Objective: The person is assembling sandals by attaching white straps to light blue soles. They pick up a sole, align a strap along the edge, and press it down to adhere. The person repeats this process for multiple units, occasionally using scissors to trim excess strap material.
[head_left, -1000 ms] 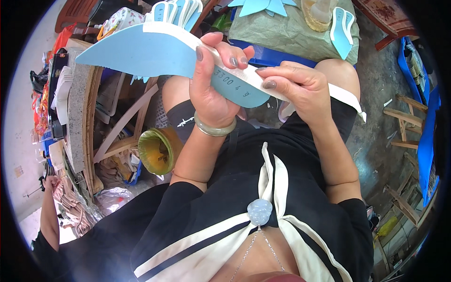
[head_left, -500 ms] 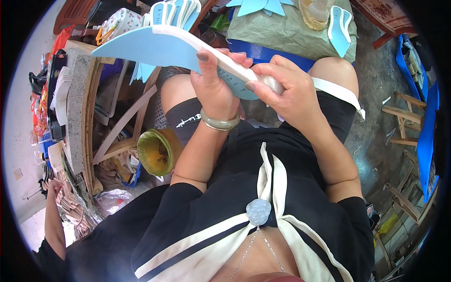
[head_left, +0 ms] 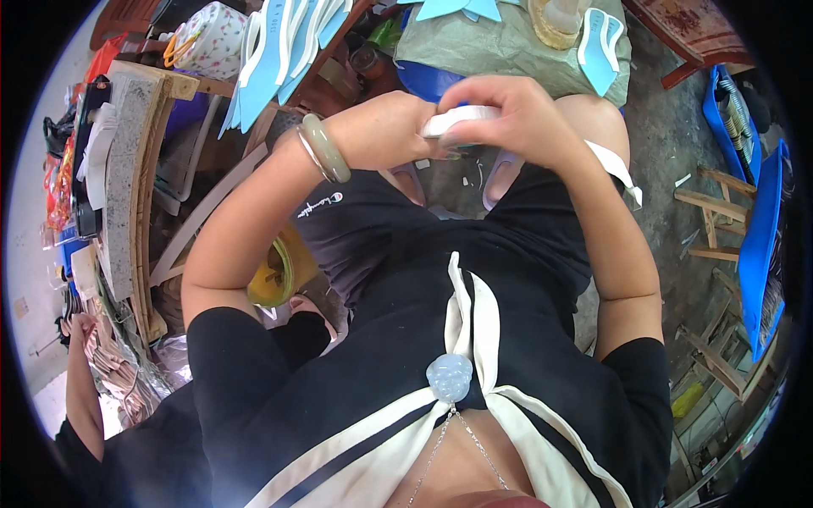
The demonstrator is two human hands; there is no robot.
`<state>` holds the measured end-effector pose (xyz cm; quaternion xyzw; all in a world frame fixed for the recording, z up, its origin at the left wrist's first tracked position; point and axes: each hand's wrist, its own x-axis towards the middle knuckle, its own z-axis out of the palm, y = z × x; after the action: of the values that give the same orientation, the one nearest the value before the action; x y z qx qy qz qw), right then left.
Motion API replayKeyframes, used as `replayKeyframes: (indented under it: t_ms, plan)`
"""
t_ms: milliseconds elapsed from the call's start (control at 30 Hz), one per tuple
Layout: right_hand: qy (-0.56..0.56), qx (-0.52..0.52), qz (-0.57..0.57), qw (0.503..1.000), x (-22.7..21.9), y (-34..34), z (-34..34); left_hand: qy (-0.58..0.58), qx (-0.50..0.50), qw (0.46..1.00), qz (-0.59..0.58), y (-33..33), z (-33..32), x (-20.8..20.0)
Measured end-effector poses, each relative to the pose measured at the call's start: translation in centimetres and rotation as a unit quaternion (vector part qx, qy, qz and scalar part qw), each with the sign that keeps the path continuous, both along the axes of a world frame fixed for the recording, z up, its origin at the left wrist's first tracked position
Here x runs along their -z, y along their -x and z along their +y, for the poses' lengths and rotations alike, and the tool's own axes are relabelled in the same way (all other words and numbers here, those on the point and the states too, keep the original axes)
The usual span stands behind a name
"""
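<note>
Above my lap, both hands hold a light-blue shoe insole, of which only the white-edged end (head_left: 461, 121) shows. My left hand (head_left: 385, 131), wearing a green bangle, is closed at its left side; most of its fingers are hidden. My right hand (head_left: 517, 118) curls round the right side, thumb below and fingers above, slightly blurred. The insole's blue part is hidden from view. A white strip (head_left: 611, 168) lies across my right thigh. Several similar blue insoles with white edges (head_left: 284, 55) are bunched at the upper left.
Ahead, a cloth-covered surface (head_left: 500, 51) bears a pair of insoles (head_left: 602, 51), blue pieces (head_left: 461, 7) and a tub (head_left: 557, 24). At left stand a wooden bench (head_left: 135, 169) and a yellow-lined bin (head_left: 273, 275). Another person's arm (head_left: 82, 385) shows at lower left. Wooden stools (head_left: 716, 212) stand right.
The insole has turned from a long side view to nearly end-on, its blue part going out of sight. My left forearm has swung outward, and the left hand now shows its back.
</note>
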<state>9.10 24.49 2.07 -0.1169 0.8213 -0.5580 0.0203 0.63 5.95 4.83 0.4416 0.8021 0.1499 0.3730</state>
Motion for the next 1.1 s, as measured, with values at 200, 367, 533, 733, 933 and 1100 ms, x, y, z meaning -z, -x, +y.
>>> replayKeyframes:
  t_ms: [200, 367, 533, 733, 933, 1100]
  plan:
    - [0.395, 0.022, -0.151, 0.906, 1.8, -2.5, 2.2, -0.023, 0.041, 0.999, 0.018, -0.2, 0.6, -0.7]
    - [0.447, 0.079, -0.066, 0.889, -0.3, -2.9, 3.1, -0.078, -0.067, 0.989, -0.104, -1.5, 0.8, -1.7]
    - [0.468, 0.104, -0.021, 0.877, 0.0, -2.2, 3.3, -0.210, -0.175, 0.927, -0.256, -2.0, 1.0, -0.1]
    - [0.494, 0.142, 0.026, 0.857, 0.0, -0.7, 0.8, -0.404, -0.233, 0.810, -0.356, -2.7, 1.9, 1.9]
    - [0.521, 0.124, 0.035, 0.844, -0.7, -0.1, -1.1, -0.492, -0.249, 0.745, -0.374, -3.2, 3.0, 2.7]
    - [0.368, 0.191, 0.083, 0.906, -1.2, 0.6, -1.1, -0.538, -0.299, 0.710, -0.343, -3.1, 2.9, 2.8]
